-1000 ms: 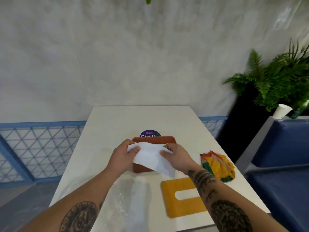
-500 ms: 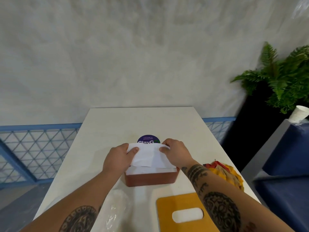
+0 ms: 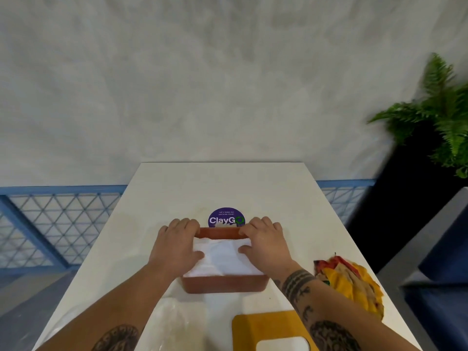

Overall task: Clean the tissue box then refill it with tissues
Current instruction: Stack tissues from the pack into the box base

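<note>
Tissue box [image 3: 222, 285], reddish-brown and open-topped, sits mid-way along the table [image 3: 228, 183] with the white tissues [image 3: 225, 257] now lying inside, no longer held above it. Left hand [image 3: 177, 244] and right hand [image 3: 266, 244] press flat on the stack, pinch released; fingertips perhaps hook the far rim.

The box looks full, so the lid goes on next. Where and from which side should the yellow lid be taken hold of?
Probably by its left edge, coming from the left. The yellow lid lies flat on the table, so a rim must be lifted, and the right forearm crosses its right side. Its slot offers another hold.
</note>
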{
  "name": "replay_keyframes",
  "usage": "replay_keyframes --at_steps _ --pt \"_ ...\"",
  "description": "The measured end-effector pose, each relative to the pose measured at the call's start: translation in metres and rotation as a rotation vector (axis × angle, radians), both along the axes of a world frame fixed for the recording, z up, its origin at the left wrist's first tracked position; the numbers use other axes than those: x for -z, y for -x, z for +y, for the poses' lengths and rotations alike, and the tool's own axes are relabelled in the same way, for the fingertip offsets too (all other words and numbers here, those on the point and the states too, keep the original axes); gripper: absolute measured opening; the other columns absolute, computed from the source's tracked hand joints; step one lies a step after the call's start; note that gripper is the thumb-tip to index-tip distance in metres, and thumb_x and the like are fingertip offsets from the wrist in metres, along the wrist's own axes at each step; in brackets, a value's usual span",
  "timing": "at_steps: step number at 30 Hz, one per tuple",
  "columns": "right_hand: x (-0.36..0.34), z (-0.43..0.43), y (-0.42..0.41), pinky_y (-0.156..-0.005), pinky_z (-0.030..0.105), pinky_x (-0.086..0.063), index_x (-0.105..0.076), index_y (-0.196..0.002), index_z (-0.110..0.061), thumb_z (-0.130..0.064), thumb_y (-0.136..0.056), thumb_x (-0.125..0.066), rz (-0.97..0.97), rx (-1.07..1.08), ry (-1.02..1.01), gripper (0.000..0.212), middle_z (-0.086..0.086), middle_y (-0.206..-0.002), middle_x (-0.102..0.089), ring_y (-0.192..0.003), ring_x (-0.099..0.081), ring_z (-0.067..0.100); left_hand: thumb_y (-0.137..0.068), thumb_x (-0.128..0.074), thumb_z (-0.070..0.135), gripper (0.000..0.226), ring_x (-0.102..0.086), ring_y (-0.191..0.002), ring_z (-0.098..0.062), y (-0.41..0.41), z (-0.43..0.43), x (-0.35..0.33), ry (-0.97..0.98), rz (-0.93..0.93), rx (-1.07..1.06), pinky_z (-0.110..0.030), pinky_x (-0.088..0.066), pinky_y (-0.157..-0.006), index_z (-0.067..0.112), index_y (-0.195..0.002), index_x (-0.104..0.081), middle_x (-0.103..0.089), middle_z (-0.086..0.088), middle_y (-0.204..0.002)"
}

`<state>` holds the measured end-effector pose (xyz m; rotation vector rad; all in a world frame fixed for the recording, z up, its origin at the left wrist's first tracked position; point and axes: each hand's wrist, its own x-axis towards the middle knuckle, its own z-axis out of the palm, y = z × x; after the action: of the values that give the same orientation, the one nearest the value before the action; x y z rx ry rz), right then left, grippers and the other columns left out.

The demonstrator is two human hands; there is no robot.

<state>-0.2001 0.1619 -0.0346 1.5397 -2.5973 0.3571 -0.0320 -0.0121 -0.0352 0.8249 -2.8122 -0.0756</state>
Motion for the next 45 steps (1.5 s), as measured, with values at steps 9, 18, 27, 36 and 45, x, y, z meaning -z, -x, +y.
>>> replay_keyframes --at_steps 9,18,27,36,45 --pt "-0.012 0.007 -0.007 -0.1 0.033 -0.021 -0.074 -0.112 -0.04 -0.052 -0.085 -0.069 -0.19 -0.233 -0.234 0.03 -0.02 -0.12 -0.066 -0.12 -0.038 0.014 -0.061 -0.058 0.076 0.021 -0.045 -0.107 -0.013 -0.003 0.001 0.01 -0.267 -0.174 0.213 -0.028 -0.031 -0.09 0.066 -0.078 -0.06 -0.061 0.024 -0.096" --pt "-0.012 0.003 -0.011 -0.097 0.038 -0.028 -0.078 -0.087 -0.033 -0.033 -0.085 -0.069 -0.165 -0.215 -0.248 0.009 -0.018 -0.103 -0.07 -0.109 -0.041 0.013 -0.079 -0.071 0.056 0.005 -0.041 -0.11 -0.009 0.0 0.004 -0.001 -0.227 -0.265 0.238 -0.035 -0.027 -0.095 0.057 -0.075 -0.07 -0.069 0.024 -0.098" --pt "-0.008 0.001 -0.004 -0.099 0.042 -0.027 -0.077 -0.093 -0.03 -0.049 -0.091 -0.058 -0.258 -0.208 -0.184 0.027 -0.013 -0.097 -0.069 -0.11 -0.041 0.019 -0.091 -0.058 0.042 0.024 -0.043 -0.102 -0.008 0.006 -0.001 0.009 -0.288 -0.264 0.177 -0.035 -0.025 -0.089 0.043 -0.068 -0.065 -0.07 0.019 -0.091" --pt "-0.009 -0.011 -0.006 -0.104 0.045 -0.031 -0.073 -0.094 -0.028 -0.044 -0.089 -0.053 -0.288 -0.217 -0.184 0.026 -0.013 -0.1 -0.072 -0.106 -0.055 0.015 -0.088 -0.018 0.051 0.038 -0.047 -0.108 -0.02 0.01 -0.001 0.017 -0.35 -0.194 0.061 -0.032 -0.024 -0.083 0.055 -0.076 -0.054 -0.059 0.013 -0.1" --pt "-0.011 -0.012 -0.003 -0.104 0.042 -0.04 -0.076 -0.094 -0.032 -0.033 -0.094 -0.049 -0.433 -0.193 -0.258 0.026 -0.015 -0.109 -0.074 -0.105 -0.062 0.013 -0.074 -0.029 0.086 0.041 -0.047 -0.099 -0.018 0.003 -0.009 0.02 -0.293 -0.182 0.16 -0.032 -0.032 -0.09 0.06 -0.08 -0.06 -0.061 0.011 -0.079"
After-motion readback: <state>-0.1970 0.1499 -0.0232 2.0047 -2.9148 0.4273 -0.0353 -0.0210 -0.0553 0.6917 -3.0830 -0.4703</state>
